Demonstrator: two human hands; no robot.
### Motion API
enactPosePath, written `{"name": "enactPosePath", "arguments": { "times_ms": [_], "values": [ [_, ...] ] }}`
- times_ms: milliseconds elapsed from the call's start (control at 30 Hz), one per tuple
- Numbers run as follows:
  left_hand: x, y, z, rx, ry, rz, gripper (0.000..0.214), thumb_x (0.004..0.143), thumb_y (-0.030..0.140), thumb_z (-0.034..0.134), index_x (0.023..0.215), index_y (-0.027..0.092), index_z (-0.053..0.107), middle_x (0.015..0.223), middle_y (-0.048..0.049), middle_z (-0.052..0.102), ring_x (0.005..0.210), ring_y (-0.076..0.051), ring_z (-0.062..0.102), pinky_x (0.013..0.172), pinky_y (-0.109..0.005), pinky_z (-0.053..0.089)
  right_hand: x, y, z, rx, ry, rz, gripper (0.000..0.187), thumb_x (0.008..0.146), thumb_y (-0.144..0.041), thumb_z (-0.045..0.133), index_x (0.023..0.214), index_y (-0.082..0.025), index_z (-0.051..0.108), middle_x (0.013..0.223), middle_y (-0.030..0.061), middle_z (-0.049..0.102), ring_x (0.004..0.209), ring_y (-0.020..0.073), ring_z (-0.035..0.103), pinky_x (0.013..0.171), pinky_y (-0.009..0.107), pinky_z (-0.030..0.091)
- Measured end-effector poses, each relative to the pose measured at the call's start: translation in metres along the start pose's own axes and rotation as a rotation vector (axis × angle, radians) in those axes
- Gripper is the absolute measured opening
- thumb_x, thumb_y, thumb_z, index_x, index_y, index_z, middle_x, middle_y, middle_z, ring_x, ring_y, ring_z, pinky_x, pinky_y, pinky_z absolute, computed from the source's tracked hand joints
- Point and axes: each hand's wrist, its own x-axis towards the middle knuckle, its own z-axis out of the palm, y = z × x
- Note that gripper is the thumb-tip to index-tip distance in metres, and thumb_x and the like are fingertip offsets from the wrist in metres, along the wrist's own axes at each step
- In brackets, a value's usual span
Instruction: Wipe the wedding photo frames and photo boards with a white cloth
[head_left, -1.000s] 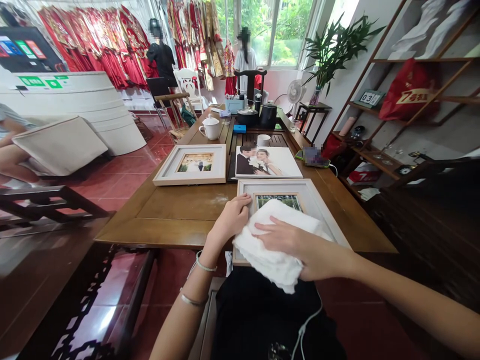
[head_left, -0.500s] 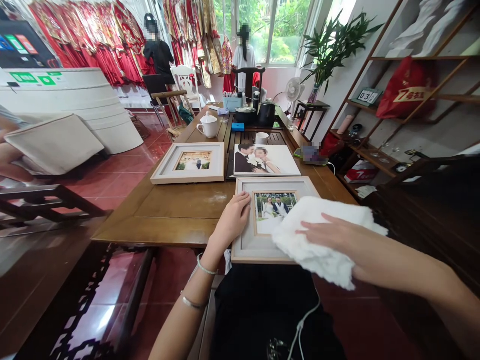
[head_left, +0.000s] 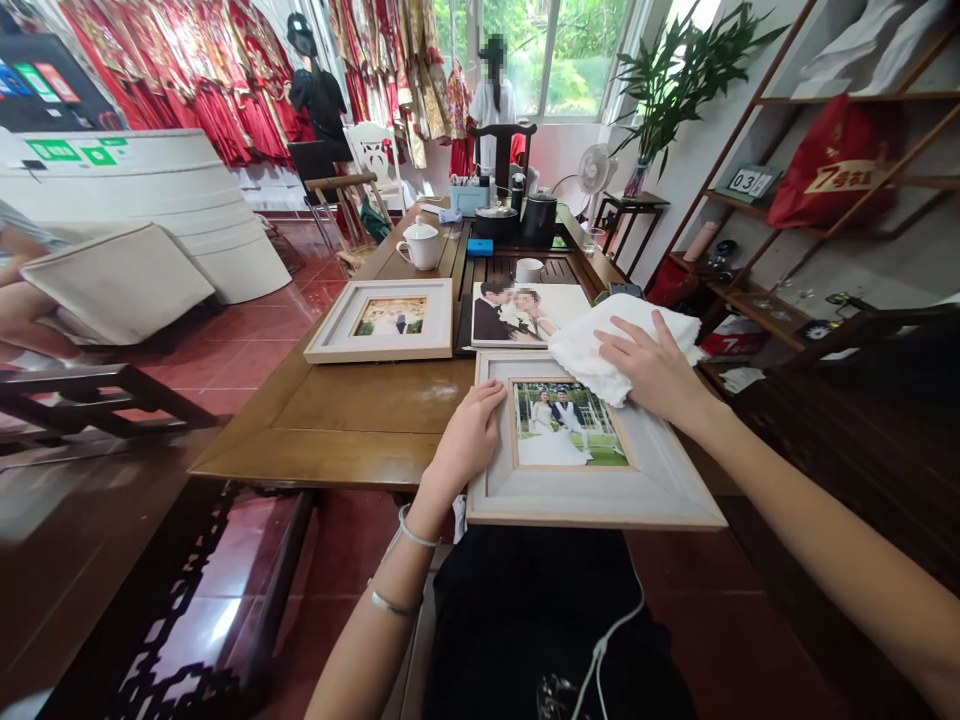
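Note:
A light wooden picture frame (head_left: 570,494) with a photo of a couple outdoors lies at the table's near edge, its front jutting over. My left hand (head_left: 471,428) grips its left side, fingers over the rim and thumb hidden. Beneath my right hand (head_left: 649,366) is a white cloth (head_left: 581,345), held with the fingers spread across it. The cloth covers the frame's far right corner and part of an unframed couple print (head_left: 499,315) behind. To the left lies another framed photo (head_left: 379,350).
The wooden table (head_left: 360,420) also bears a lidded white cup (head_left: 421,248), a small white cup (head_left: 529,270), a blue box (head_left: 480,247) and a dark pot (head_left: 538,222). Shelves (head_left: 780,100) stand at right, a chair (head_left: 97,400) at left. Two people are at the back.
My right hand has moved the white cloth away from me, from the frame's right middle to its far right corner, uncovering the photo. My left hand stays on the frame's left side.

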Motion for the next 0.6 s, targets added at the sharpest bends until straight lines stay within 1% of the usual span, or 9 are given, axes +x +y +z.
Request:
{"name": "enactPosePath", "arguments": {
  "times_ms": [133,167,233,333,433,500,533,600],
  "values": [
    [0.0,-0.001,0.002,-0.003,0.021,0.002,0.044,0.087,0.003,0.038,0.123,0.012,0.061,0.134,-0.012,0.057,0.132,-0.023,0.045,0.115,-0.045,0.034,-0.005,0.007,0.008,0.156,-0.089,0.026,0.059,0.075,-0.008,0.045,0.133,-0.014,0.05,0.135,0.0165,0.057,0.134,0.0319,0.043,0.108,0.068,0.022],
    [0.0,-0.001,0.002,-0.004,0.029,0.003,0.045,0.086,0.003,0.038,0.123,0.013,0.061,0.134,-0.0115,0.057,0.132,-0.023,0.045,0.115,-0.046,0.034,-0.009,0.008,0.008,0.187,-0.105,0.02,0.06,0.075,-0.011,0.046,0.134,-0.014,0.05,0.136,0.0168,0.056,0.133,0.032,0.044,0.107,0.068,0.024],
    [0.0,-0.001,0.003,-0.005,0.043,0.0,0.045,0.086,0.002,0.038,0.122,0.013,0.062,0.133,-0.0116,0.058,0.132,-0.023,0.046,0.114,-0.046,0.034,-0.019,0.006,0.003,0.229,-0.135,-0.009,0.059,0.074,-0.015,0.049,0.133,-0.015,0.051,0.136,0.0159,0.056,0.133,0.032,0.045,0.109,0.067,0.023],
    [0.0,0.0,0.004,-0.003,0.046,-0.009,0.043,0.087,0.003,0.038,0.121,0.012,0.062,0.133,-0.0126,0.058,0.131,-0.023,0.046,0.115,-0.045,0.034,-0.038,-0.003,-0.013,0.283,-0.185,-0.055,0.055,0.075,-0.021,0.053,0.13,-0.016,0.056,0.137,0.0142,0.056,0.13,0.032,0.049,0.114,0.062,0.02],
    [0.0,0.0,0.003,-0.004,0.04,-0.012,0.043,0.087,0.003,0.038,0.122,0.009,0.062,0.133,-0.0137,0.058,0.132,-0.023,0.046,0.115,-0.043,0.034,-0.064,-0.017,-0.035,0.364,-0.227,-0.05,0.049,0.079,-0.028,0.055,0.128,-0.023,0.059,0.137,0.0079,0.056,0.128,0.032,0.05,0.117,0.054,0.025],
    [0.0,0.0,0.004,-0.01,0.045,-0.01,0.043,0.087,0.003,0.037,0.122,0.009,0.062,0.132,-0.0135,0.058,0.131,-0.023,0.046,0.114,-0.044,0.035,-0.085,-0.026,-0.052,0.435,-0.259,-0.016,0.043,0.08,-0.031,0.056,0.123,-0.029,0.063,0.134,0.0029,0.06,0.128,0.0335,0.05,0.111,0.051,0.038],
    [0.0,-0.001,0.004,-0.012,0.05,-0.009,0.043,0.087,0.003,0.037,0.122,0.01,0.062,0.132,-0.0132,0.058,0.131,-0.023,0.046,0.114,-0.045,0.035,-0.095,-0.03,-0.06,0.47,-0.273,0.003,0.044,0.081,-0.033,0.057,0.125,-0.031,0.062,0.134,0.0015,0.06,0.127,0.034,0.051,0.106,0.049,0.044],
    [0.0,-0.002,0.005,-0.014,0.06,-0.009,0.044,0.087,0.003,0.037,0.122,0.012,0.062,0.132,-0.0125,0.059,0.131,-0.023,0.047,0.113,-0.046,0.036,-0.116,-0.037,-0.073,0.546,-0.303,-0.006,0.05,0.08,-0.035,0.06,0.13,-0.036,0.057,0.134,0.0002,0.059,0.122,0.0332,0.056,0.101,0.046,0.051]
  ]
}}
